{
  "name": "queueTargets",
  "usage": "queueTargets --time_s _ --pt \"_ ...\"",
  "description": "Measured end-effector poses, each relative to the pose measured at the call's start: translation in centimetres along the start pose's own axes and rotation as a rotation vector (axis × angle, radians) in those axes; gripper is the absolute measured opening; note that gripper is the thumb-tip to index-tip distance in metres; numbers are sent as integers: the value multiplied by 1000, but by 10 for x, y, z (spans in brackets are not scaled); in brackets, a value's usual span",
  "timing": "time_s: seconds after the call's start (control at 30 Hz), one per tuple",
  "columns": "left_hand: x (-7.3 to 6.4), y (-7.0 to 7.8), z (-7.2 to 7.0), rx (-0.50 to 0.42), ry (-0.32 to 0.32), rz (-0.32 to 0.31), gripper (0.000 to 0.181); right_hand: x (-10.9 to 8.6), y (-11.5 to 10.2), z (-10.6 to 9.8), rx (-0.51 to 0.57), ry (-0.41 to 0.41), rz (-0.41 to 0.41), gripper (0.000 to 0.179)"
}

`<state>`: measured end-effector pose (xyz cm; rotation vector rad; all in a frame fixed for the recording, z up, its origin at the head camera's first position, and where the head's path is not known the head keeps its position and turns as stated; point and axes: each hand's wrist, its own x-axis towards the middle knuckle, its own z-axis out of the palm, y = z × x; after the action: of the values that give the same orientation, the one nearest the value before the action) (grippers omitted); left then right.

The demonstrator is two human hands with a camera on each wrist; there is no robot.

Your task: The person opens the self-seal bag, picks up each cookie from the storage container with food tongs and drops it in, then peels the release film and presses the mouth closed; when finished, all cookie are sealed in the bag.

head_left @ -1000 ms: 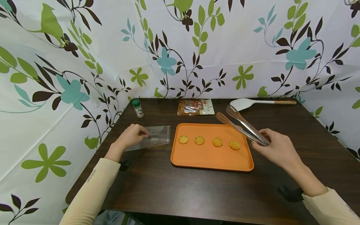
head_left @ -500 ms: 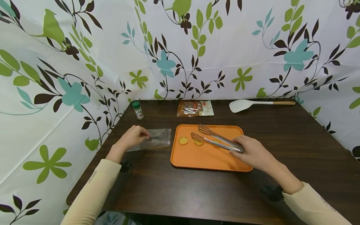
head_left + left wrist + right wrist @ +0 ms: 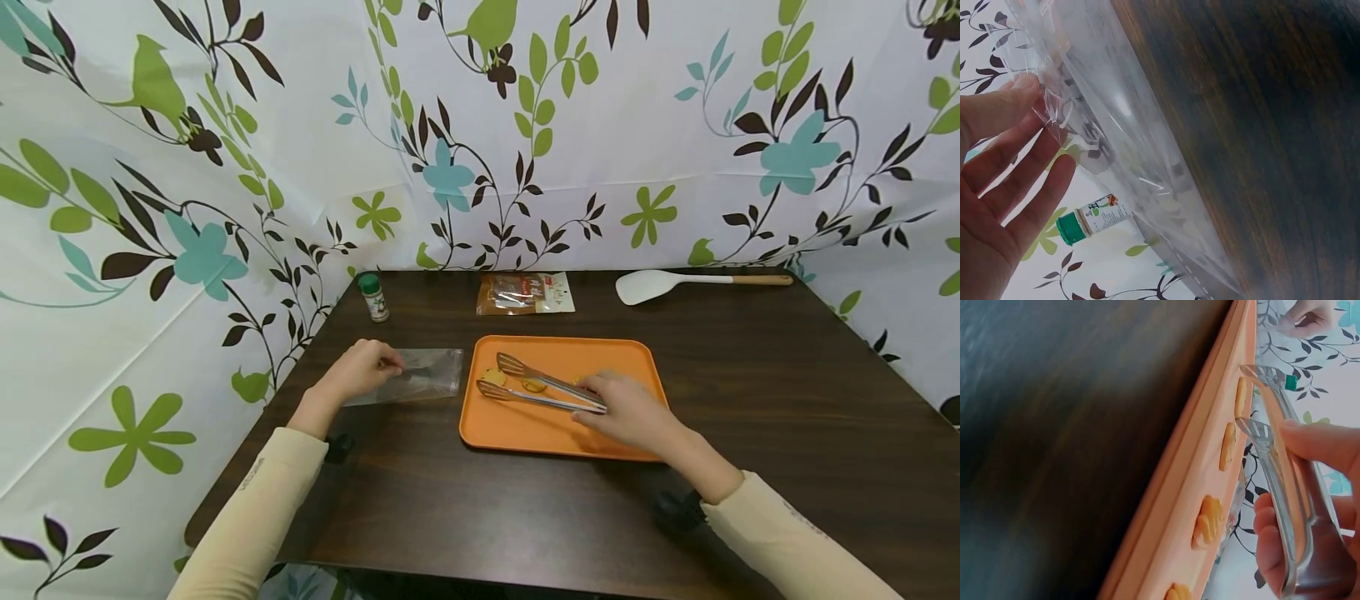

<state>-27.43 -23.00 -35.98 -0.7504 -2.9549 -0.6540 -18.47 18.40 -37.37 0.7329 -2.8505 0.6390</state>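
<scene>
Dark wood-grain bench (image 3: 757, 400), leaf-printed white cloth (image 3: 281, 158) behind. Silver metal tongs (image 3: 555, 402), tips parted, over rectangular orange plastic tray (image 3: 525, 433), near small golden biscuits (image 3: 1228, 447); right hand (image 3: 628, 408), fingers clenched round tongs. Left hand (image 3: 363, 367), fingers pinching clear plastic bag (image 3: 435, 379) beside tray. Green-capped shaker (image 3: 373, 297) farther back.

A fabric-screened corner with kitchen goods — whether home or studio cannot be told. Creased leaf-and-bird printed cloth (image 3: 292, 133) covers the left and top of the frame; across the lower half a wood-grain table (image 3: 465, 508) bears a seasoning shaker (image 3: 373, 297) left of centre, a white spatula (image 3: 697, 278) at right — and an orange serving tray (image 3: 517, 429) mid-frame.
</scene>
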Motion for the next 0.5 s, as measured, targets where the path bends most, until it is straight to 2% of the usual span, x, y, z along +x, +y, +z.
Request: queueTargets --time_s 0.2,0.5 --pt "0 0 2 2 27 -4 9 2 -1 4 45 -21 62 44" --pt "-1 -3 4 -5 30 -5 10 5 -4 4 41 -45 109 36"
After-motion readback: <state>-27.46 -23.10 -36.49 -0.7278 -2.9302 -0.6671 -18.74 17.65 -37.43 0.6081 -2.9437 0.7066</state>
